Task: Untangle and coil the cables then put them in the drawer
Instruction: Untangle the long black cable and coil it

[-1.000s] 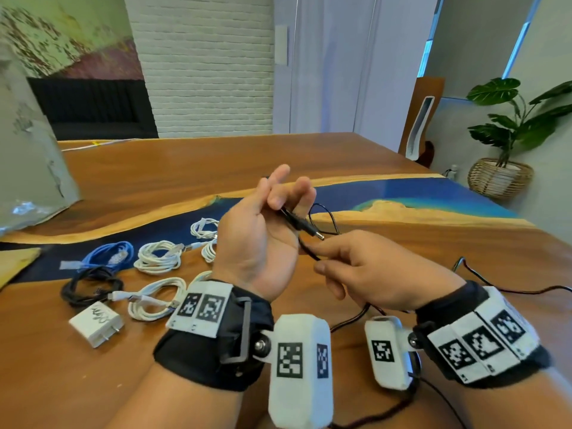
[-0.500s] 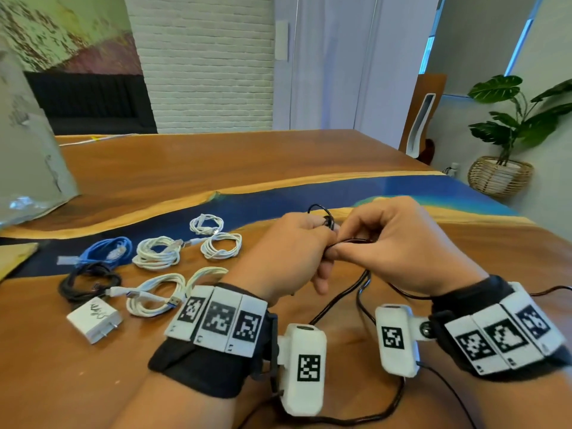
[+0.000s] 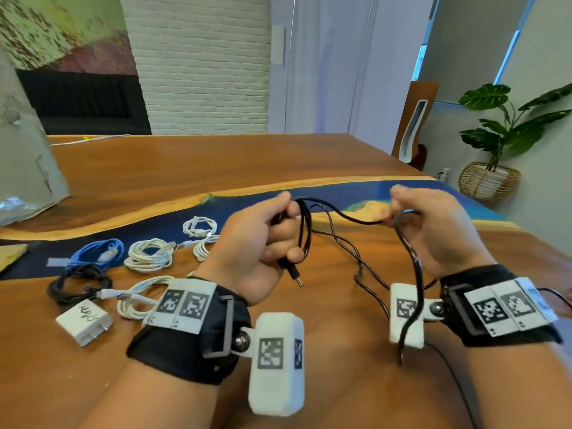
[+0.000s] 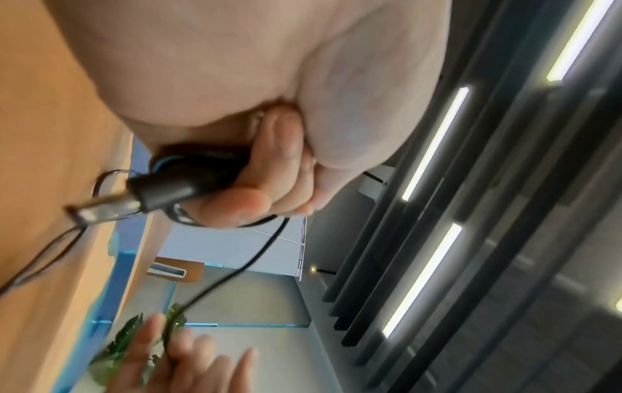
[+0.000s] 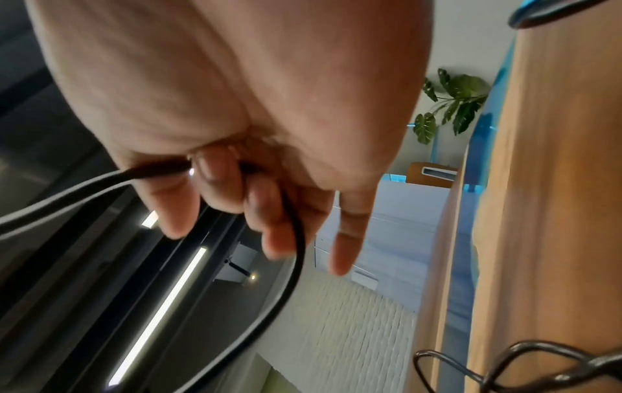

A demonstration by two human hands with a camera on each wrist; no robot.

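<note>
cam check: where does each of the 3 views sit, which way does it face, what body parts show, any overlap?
Head: on the head, facing forward and down at table; both hands, wrists.
Left wrist: under left hand, facing along the fingers; they grip black cable.
Right wrist: under right hand, same; fingers curl on the cable.
Shared: all show the cable.

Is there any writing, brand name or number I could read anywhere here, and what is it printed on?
No text here can be read as words.
White charger block: a black scribble or logo on top, too blurred to read.
Wrist bands and camera housings on the left hand and right hand: black and white square code patterns, no letters.
Cables and table: no lettering visible.
</note>
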